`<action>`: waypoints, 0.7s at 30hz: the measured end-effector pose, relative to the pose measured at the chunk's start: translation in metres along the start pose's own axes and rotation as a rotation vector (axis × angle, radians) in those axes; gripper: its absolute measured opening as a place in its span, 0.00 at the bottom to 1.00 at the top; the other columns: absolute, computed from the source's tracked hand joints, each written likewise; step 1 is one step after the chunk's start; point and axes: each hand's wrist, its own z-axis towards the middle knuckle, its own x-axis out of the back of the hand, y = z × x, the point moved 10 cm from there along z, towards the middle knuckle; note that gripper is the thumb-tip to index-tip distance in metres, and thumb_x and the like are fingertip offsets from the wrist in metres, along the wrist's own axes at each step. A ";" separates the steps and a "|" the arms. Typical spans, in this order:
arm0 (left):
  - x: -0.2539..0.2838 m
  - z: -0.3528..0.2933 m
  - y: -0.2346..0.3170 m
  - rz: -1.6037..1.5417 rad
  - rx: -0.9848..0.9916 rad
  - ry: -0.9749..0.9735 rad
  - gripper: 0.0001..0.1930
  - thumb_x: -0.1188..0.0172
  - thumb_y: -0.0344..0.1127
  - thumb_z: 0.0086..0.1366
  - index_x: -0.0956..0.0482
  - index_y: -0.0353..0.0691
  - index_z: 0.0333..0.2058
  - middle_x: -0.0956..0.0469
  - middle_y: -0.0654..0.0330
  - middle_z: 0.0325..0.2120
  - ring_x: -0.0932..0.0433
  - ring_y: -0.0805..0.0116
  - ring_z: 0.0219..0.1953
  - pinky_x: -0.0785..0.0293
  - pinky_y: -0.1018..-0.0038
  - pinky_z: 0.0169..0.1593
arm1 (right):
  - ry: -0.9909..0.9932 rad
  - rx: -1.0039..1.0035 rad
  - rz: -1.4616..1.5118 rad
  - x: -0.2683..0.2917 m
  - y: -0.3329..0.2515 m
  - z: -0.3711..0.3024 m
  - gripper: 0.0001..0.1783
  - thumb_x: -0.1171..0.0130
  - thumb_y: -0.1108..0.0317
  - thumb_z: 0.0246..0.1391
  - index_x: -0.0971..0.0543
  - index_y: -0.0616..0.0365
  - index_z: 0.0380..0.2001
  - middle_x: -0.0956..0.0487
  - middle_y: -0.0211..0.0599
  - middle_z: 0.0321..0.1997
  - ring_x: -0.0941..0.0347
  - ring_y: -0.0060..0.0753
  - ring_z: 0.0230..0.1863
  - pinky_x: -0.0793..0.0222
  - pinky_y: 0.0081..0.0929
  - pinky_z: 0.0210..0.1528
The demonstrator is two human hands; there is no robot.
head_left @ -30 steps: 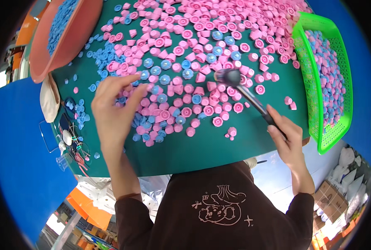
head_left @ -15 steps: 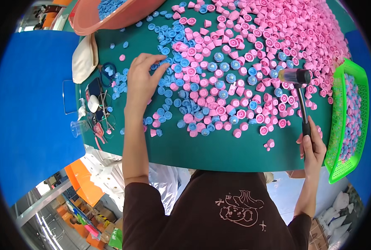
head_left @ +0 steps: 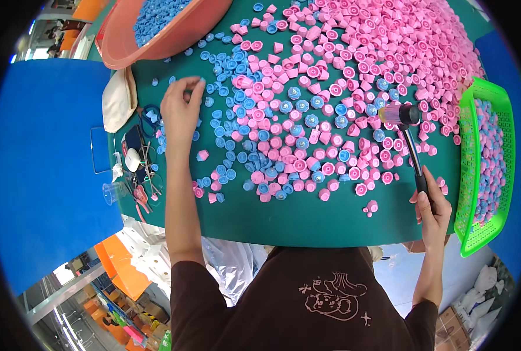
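My left hand [head_left: 180, 108] is raised over the left part of the green table, its thumb and fingertips drawn together in a pinch. Whatever may be between those fingertips is too small to make out. Just to its right lie small blue ridged caps [head_left: 223, 90], loosely scattered. In my right hand [head_left: 432, 206] is the black handle of a mallet [head_left: 411, 146]. Its head, black at one end and yellowish clear at the other, hovers over pink cup-shaped pieces [head_left: 386, 155]. Several blue caps with pearly centres [head_left: 311, 120] sit among the pink pieces in the middle.
An orange basin [head_left: 120, 50] of blue caps stands at the far left. A green basket [head_left: 470, 169] with pink and blue pieces is at the right edge. A large pink heap [head_left: 412, 47] covers the far right. Glasses, scissors [head_left: 140, 196] and a cream pouch [head_left: 119, 100] lie left.
My left hand has moved left, away from the blue caps, and its fingers have come together. The right hand still grips the mallet, slightly further left in view. The whole view has shifted a little.
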 end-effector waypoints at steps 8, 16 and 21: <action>-0.041 0.013 0.054 -0.020 -0.549 -0.042 0.21 0.36 0.46 0.59 0.22 0.41 0.47 0.25 0.50 0.49 0.31 0.51 0.56 0.36 0.60 0.59 | -0.091 0.034 -0.073 -0.005 -0.001 -0.003 0.26 0.49 0.69 0.63 0.34 0.63 0.63 0.25 0.29 0.28 0.41 0.09 0.19 0.47 0.11 0.19; 0.015 -0.100 0.033 0.018 -0.347 -0.136 0.18 0.30 0.40 0.51 0.19 0.41 0.40 0.25 0.55 0.51 0.33 0.51 0.59 0.39 0.56 0.61 | 0.010 -0.009 -0.031 0.006 0.012 0.003 0.25 0.45 0.65 0.62 0.31 0.60 0.61 0.25 0.25 0.26 0.41 0.09 0.19 0.48 0.11 0.20; 0.013 -0.184 0.016 0.223 -0.145 -0.139 0.43 0.28 0.52 0.47 0.33 0.45 0.61 0.44 0.50 0.66 0.50 0.40 0.68 0.54 0.43 0.66 | -0.086 0.032 -0.051 -0.013 0.001 0.014 0.25 0.50 0.68 0.64 0.35 0.61 0.64 0.25 0.28 0.28 0.42 0.08 0.18 0.49 0.09 0.18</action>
